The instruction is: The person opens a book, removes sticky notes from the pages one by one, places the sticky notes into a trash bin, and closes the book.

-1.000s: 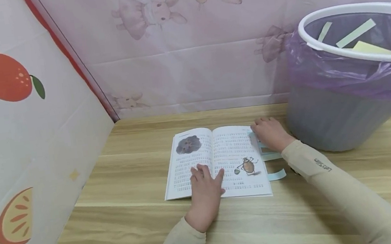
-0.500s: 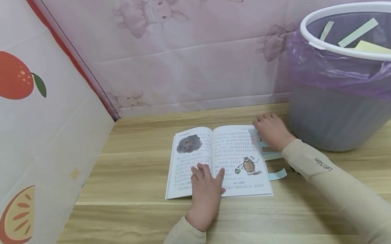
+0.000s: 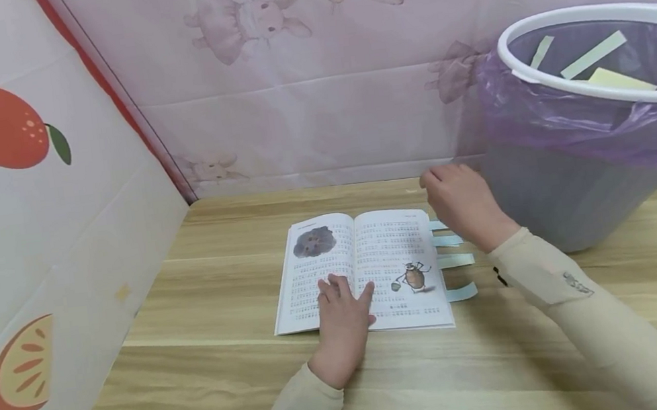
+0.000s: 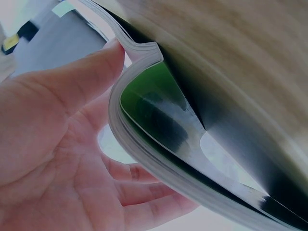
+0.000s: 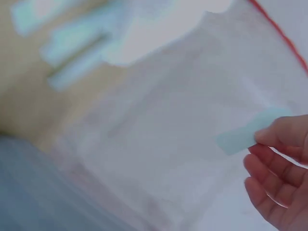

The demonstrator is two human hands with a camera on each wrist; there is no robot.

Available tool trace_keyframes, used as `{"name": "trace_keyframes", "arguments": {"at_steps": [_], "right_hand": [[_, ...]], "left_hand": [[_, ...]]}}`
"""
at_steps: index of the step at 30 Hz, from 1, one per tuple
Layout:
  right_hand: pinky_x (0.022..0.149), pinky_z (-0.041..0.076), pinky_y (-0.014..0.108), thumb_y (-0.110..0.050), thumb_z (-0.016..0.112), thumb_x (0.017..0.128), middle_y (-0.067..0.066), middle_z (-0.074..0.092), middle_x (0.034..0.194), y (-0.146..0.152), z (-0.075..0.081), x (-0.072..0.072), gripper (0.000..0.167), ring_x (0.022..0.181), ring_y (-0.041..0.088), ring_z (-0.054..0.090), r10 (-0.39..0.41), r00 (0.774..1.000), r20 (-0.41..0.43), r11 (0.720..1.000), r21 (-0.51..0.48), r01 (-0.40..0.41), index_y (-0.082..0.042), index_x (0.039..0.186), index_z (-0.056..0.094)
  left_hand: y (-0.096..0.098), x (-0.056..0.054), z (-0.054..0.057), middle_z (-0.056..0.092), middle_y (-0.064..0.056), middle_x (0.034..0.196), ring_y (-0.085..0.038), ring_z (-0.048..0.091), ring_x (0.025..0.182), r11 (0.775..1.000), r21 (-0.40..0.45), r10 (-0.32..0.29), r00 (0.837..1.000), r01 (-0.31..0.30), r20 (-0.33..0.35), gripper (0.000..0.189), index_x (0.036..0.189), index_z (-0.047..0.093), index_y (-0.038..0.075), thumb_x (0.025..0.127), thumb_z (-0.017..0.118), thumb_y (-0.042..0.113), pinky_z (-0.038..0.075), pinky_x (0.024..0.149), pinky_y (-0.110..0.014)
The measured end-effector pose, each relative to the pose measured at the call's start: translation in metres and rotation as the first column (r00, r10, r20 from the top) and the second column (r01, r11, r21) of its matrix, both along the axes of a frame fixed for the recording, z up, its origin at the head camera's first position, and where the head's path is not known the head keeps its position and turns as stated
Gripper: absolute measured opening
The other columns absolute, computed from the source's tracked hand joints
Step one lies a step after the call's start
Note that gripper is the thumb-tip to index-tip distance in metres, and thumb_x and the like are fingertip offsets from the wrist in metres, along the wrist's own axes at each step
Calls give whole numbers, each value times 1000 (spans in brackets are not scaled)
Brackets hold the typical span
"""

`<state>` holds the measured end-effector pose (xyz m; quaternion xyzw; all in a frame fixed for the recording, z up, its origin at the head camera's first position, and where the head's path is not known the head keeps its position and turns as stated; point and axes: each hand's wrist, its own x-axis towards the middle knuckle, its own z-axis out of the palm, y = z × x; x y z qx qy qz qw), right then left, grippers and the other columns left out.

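An open book (image 3: 393, 238) lies on the wooden table, print and a beetle drawing on its right page. My left hand (image 3: 342, 315) rests on the book near its lower middle, fingers spread. The left wrist view shows that hand (image 4: 72, 130) against the book's curved lower edge (image 4: 120, 110), where a green cover lifts off the table. My right hand (image 3: 462, 206) is raised beyond the book's upper right corner. In the right wrist view, its thumb and fingers (image 5: 274, 168) pinch a pale blue sticky tab (image 5: 240, 137). Several similar sticky tabs (image 3: 455, 260) stick out from the book's right edge.
A grey trash bin (image 3: 565, 198) with a purple liner (image 3: 587, 128) and white rim stands at the right, beside my right hand. Paper strips (image 3: 594, 55) and a yellow note (image 3: 620, 79) show inside it. Printed fabric walls (image 3: 306, 119) rise behind and at left.
My right hand has lifted off the book's upper right corner, moving up and away with a sticky tab between its fingers. The left hand has stayed in place on the book.
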<state>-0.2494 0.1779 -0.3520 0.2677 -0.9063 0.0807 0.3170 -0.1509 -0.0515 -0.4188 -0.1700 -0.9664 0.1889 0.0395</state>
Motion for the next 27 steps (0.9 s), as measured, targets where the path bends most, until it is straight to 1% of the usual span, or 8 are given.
{"name": "trace_keyframes", "arguments": {"at_steps": [3, 6, 10, 13, 16, 21, 24, 27], "right_hand": [[59, 46, 42, 12, 60, 79, 17, 62, 81, 0, 27, 15, 13, 73, 36, 58, 73, 983, -167, 995, -52, -82, 3, 88, 62], [56, 43, 44, 8, 54, 83, 19, 62, 80, 3, 55, 29, 9, 69, 38, 55, 82, 936, -342, 985, -116, -129, 5, 84, 62], [60, 41, 55, 1, 54, 87, 21, 63, 80, 9, 88, 47, 12, 70, 44, 54, -70, 853, -517, 954, -285, -94, 6, 79, 62], [66, 37, 60, -3, 56, 87, 24, 63, 82, 18, 107, 56, 13, 73, 49, 53, -244, 798, -552, 904, -428, -19, 6, 79, 62], [74, 36, 60, -8, 55, 87, 27, 62, 85, 34, 120, 59, 18, 80, 51, 53, -365, 781, -507, 852, -520, 61, 7, 81, 63], [94, 37, 46, -12, 51, 92, 26, 59, 100, 69, 130, 66, 24, 106, 43, 53, -475, 843, -255, 781, -564, 269, 7, 96, 65], [99, 35, 34, -12, 48, 93, -3, 58, 95, 85, 130, 68, 26, 115, 35, 51, -528, 845, -89, 712, -588, 384, 6, 103, 65], [97, 35, 28, -10, 47, 92, -29, 37, 88, 93, 128, 67, 28, 114, 33, 51, -546, 838, -17, 670, -609, 424, 7, 104, 66]], "left_hand": [[0, 0, -1, 50, -28, 124, -44, 54, 113, 1000, 8, -3, 1000, 3, -12, 54, 137, 54, 36, 86, 57, 54, 49, 88, -40], [0, -1, -1, 49, -28, 124, -44, 53, 113, 1000, 15, 0, 1000, 1, -8, 54, 136, 54, 36, 86, 58, 54, 48, 88, -40], [0, -1, 0, 49, -29, 125, -45, 53, 115, 1000, 18, 6, 1000, -6, 9, 54, 137, 53, 35, 86, 58, 53, 48, 90, -41], [0, -1, 1, 49, -29, 125, -45, 53, 115, 1000, 15, 7, 1000, -7, 19, 54, 138, 52, 35, 87, 57, 53, 48, 91, -41], [0, -1, 2, 49, -29, 125, -45, 53, 115, 1000, 11, 10, 1000, -10, 25, 54, 138, 52, 35, 87, 57, 53, 48, 91, -41], [0, -1, 3, 49, -29, 125, -45, 53, 115, 1000, 6, 9, 999, -9, 33, 54, 139, 51, 35, 88, 56, 53, 48, 91, -41], [0, 0, 4, 49, -29, 126, -44, 52, 116, 1000, 3, 9, 999, -9, 40, 54, 139, 50, 35, 88, 56, 53, 48, 92, -41], [0, 0, 4, 48, -29, 126, -45, 52, 116, 1000, 1, 10, 999, -10, 43, 54, 140, 50, 35, 89, 55, 53, 48, 92, -41]]}}
